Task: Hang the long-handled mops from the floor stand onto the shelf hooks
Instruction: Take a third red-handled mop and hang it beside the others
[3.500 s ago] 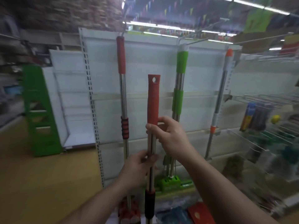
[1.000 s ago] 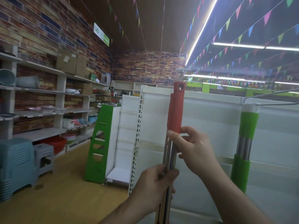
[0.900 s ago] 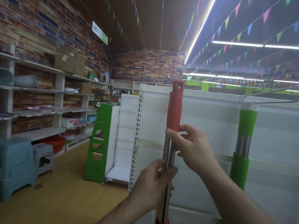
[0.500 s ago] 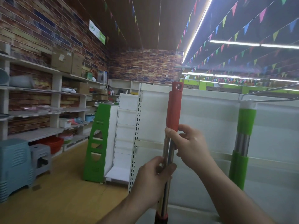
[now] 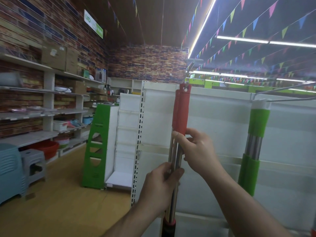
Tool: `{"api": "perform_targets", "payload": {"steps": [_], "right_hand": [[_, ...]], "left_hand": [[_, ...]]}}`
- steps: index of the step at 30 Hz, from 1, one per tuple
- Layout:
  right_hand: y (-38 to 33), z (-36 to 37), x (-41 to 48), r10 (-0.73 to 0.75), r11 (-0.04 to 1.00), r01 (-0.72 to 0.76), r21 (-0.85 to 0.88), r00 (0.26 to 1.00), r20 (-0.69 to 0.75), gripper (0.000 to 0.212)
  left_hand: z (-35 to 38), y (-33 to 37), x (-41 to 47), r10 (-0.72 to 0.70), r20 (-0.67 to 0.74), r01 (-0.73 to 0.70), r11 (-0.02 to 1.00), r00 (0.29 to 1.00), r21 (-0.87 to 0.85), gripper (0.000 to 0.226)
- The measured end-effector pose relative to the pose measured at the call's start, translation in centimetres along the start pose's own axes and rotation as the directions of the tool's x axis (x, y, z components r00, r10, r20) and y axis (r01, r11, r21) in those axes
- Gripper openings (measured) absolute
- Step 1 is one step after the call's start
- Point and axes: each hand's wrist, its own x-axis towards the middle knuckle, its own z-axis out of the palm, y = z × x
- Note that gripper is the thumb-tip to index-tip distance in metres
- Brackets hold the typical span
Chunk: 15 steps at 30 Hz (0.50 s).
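Note:
I hold a red-handled mop (image 5: 183, 110) upright in front of a white shelf panel (image 5: 222, 127). My right hand (image 5: 196, 151) grips the steel pole just under the red grip. My left hand (image 5: 160, 187) grips the pole lower down. The hole at the handle's top sits at the tip of a slanted metal hook (image 5: 188, 72). A second red handle (image 5: 175, 108) hangs right behind it, mostly hidden. To the right a green-handled mop (image 5: 256, 134) hangs from another hook (image 5: 287, 93). The mop heads are out of view.
A green step-shaped stand (image 5: 95, 147) and an empty white shelf unit (image 5: 124, 134) stand to the left. Wall shelves (image 5: 42, 93) with boxes and basins line the brick wall. Blue and grey plastic stools (image 5: 18, 170) sit at the far left on the wooden floor.
Since 3.5 s ago I have raised the red-handled mop from chest height up to the hook. In the last second its top hole has reached the hook tip; both grips are unchanged.

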Motion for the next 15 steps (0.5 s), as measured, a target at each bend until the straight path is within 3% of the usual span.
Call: {"api": "perform_targets", "payload": {"steps": [15], "right_hand": [[1.2, 0.4, 1.6, -0.032, 0.999, 0.032, -0.016, 0.999, -0.003, 0.019]], "left_hand": [[0.6, -1.2, 1.9, 0.005, 0.005, -0.005, 1.0, 1.0, 0.017, 0.031]]}}
